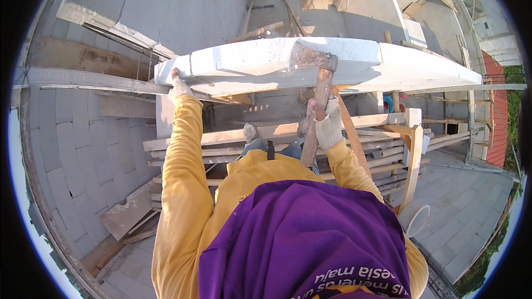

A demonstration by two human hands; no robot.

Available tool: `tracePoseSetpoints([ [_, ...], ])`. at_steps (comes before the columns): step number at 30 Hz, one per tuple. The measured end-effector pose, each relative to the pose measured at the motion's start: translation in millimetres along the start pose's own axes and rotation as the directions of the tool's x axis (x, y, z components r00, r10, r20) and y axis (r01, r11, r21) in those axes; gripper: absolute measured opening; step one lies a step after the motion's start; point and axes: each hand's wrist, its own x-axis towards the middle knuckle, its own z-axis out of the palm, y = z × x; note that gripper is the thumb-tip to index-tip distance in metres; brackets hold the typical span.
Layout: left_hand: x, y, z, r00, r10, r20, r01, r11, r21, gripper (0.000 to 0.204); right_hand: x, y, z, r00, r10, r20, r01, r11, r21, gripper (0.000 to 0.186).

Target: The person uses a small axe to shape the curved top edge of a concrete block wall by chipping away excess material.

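My right hand, in a pale knit glove with bare fingertips, is closed round the wooden handle of a hatchet. Its broad, worn metal head lies against the top of a white block wall, right of the middle. At the wall's left end, my left hand, gloved the same way, grips the edge of the end block, a bare digit on its top. Some of the left fingers are hidden. Below the wall, wooden poles and planks run across in front of me, near my feet.
A wooden post frame stands to the right of the poles, with a white bucket nearer me. Grey block walls rise on the left and right. Beyond the white wall, a lower area holds loose timber. Boards lie lower left.
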Motion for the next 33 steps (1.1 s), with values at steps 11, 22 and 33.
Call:
tracePoseSetpoints([
  [11,-9,6,1,1.000,-0.014,0.025,0.013,1.000,0.018,0.080,-9,8,2,0.990,0.094,0.100,-0.091,0.995,-0.037,0.034],
  [22,16,-6,4,0.999,-0.031,-0.037,0.033,0.997,0.066,0.088,15,-34,-1,0.981,0.172,0.088,-0.170,0.985,-0.030,0.029],
  [33,9,-11,9,1.000,-0.006,-0.016,0.005,0.999,-0.036,0.098,50,-42,-9,0.999,0.038,-0.004,-0.038,0.998,0.049,0.032],
])
